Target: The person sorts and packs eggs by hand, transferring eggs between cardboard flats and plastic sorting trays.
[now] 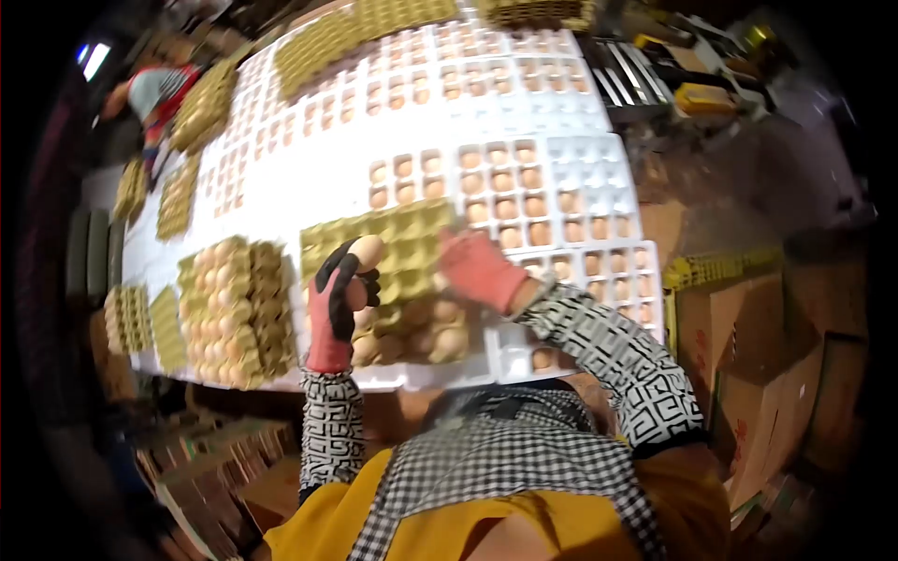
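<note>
My left hand [342, 294], in a pink glove with dark fingers, is wrapped round an egg [368, 250] above the left part of a yellow-green egg tray [398, 229]. More eggs show by its palm. My right hand [479, 269], also gloved in pink, is at the right edge of that tray; its fingertips are blurred, and what they hold, if anything, cannot be made out. Several eggs [449, 343] sit in the tray's near rows. White plastic trays [580, 178] with eggs in square pockets lie behind and to the right.
Stacked trays full of eggs [224, 313] stand on the left. More egg trays [318, 51] lie at the far edge. Another person [159, 93] is at the far left. Cardboard boxes [758, 365] stand at the right, beside the table.
</note>
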A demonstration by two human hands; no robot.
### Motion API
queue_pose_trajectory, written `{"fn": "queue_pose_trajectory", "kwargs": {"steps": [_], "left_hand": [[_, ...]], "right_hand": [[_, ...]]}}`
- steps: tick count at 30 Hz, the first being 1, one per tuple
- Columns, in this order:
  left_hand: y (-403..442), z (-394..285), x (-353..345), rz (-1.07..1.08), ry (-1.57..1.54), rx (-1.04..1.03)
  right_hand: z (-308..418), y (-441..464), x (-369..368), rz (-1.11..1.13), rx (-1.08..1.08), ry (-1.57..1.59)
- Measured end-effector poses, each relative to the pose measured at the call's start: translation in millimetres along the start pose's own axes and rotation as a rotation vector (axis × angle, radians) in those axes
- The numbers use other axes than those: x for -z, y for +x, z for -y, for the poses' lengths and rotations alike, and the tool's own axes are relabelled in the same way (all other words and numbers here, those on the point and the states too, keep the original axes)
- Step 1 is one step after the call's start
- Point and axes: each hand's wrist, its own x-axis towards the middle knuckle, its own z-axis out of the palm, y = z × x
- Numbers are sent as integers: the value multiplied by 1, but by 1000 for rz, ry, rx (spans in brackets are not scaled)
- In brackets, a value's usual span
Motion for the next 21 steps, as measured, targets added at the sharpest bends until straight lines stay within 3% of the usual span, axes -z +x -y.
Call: {"fn": "queue_pose_trajectory", "kwargs": {"steps": [2,3,4,5,6,8,10,12,13,14,15,16,18,19,20,21], "left_hand": [[16,3,-42,41,43,15],[27,7,-63,67,-13,15],[40,13,-86,76,-27,-17],[53,20,-114,87,-63,-29],[67,27,-145,93,-106,-45],[98,49,-209,237,127,-103],[129,64,-272,298,557,-173],[152,84,-320,289,707,-298],[163,101,-336,301,876,-448],[172,107,-349,310,1045,-599],[183,110,-357,500,1168,-450],[195,127,-358,561,1272,-492],[183,129,-361,281,1117,-714],[173,123,-361,218,981,-696],[174,127,-356,248,844,-804],[192,155,-350,217,939,-1094]], "right_hand": [[-15,-29,22,-29,7,175],[-27,-37,-8,-135,-79,557],[-38,-68,-23,-450,-158,692],[-60,-101,-16,-406,-321,843],[-84,-138,-1,-422,-572,1374],[-140,-170,-71,-914,-863,1308],[-187,-188,-91,-713,-855,1055],[-205,-185,-106,-404,-904,733],[-208,-182,-126,-410,-818,512],[-207,-183,-122,-394,-827,508],[-211,-187,-117,-529,-819,662],[-215,-190,-115,-659,-803,819],[-228,-188,-124,-958,-824,938],[-236,-184,-126,-1055,-822,916],[-243,-177,-128,-1155,-811,900],[-251,-166,-133,-1178,-829,708]]}}
